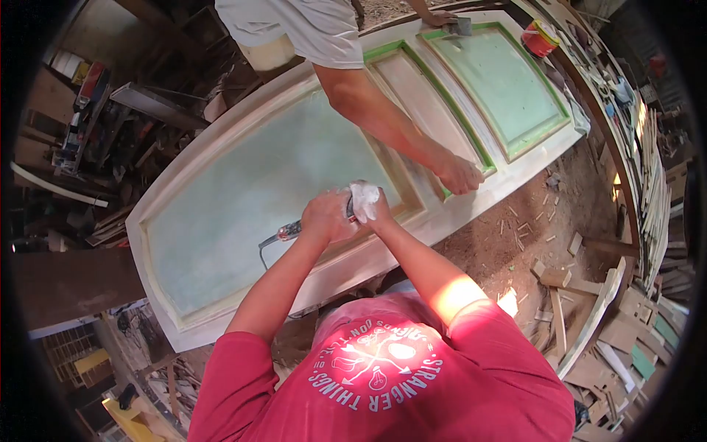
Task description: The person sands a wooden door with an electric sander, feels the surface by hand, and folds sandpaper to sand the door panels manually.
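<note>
1. My left hand (326, 216) is curled round a wire-ended tool (289, 231); my right hand (378, 208) bends beside it, grip unclear.
2. Door (353, 267) lies beneath; green tape (386, 49) edges smaller panels, none visible round the large panel (243, 199).

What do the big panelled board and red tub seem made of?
The board looks like wood, thinly painted whitish: brown tones show through along its moulding. The tub could be plastic or metal: its smooth, shiny red side fits either.
</note>
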`<control>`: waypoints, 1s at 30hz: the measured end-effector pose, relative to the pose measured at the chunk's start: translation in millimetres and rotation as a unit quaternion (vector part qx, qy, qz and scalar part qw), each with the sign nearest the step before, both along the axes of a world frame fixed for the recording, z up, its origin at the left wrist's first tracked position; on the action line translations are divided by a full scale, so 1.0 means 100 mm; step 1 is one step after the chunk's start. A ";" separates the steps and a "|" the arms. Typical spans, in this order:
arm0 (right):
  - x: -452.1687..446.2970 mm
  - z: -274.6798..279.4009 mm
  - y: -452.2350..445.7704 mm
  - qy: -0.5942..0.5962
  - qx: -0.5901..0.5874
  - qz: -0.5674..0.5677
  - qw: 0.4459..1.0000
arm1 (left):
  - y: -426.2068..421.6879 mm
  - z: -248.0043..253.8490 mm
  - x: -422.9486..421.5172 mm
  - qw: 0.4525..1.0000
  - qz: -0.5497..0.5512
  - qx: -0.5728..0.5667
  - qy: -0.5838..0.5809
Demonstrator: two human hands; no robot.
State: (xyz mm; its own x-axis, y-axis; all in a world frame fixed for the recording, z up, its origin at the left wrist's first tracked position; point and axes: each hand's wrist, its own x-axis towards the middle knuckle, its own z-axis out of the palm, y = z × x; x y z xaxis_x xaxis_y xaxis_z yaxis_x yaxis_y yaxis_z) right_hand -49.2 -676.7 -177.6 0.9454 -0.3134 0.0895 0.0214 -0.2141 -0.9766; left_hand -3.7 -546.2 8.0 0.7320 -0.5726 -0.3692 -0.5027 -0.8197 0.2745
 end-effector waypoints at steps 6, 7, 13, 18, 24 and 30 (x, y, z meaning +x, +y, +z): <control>0.19 0.25 -0.40 -0.031 -0.234 0.047 0.970 | -0.28 0.02 0.13 0.999 0.025 -0.017 0.042; 0.21 0.16 -0.43 -0.031 -0.285 0.055 0.956 | -0.25 0.04 0.13 0.998 0.033 -0.016 0.050; 0.15 0.47 -0.11 -0.056 -0.306 0.119 0.943 | 0.22 0.02 0.00 0.997 0.053 -0.022 0.046; 0.12 1.03 0.78 0.154 -0.120 0.151 0.969 | 1.05 -0.09 -0.16 0.998 0.060 -0.016 0.028; 0.03 1.20 2.10 0.195 -0.137 0.205 0.949 | 2.34 -0.05 -0.44 0.991 0.128 -0.030 0.037; -0.03 1.18 3.45 0.205 -0.148 0.274 0.928 | 3.71 0.02 -0.59 0.986 0.146 0.034 0.067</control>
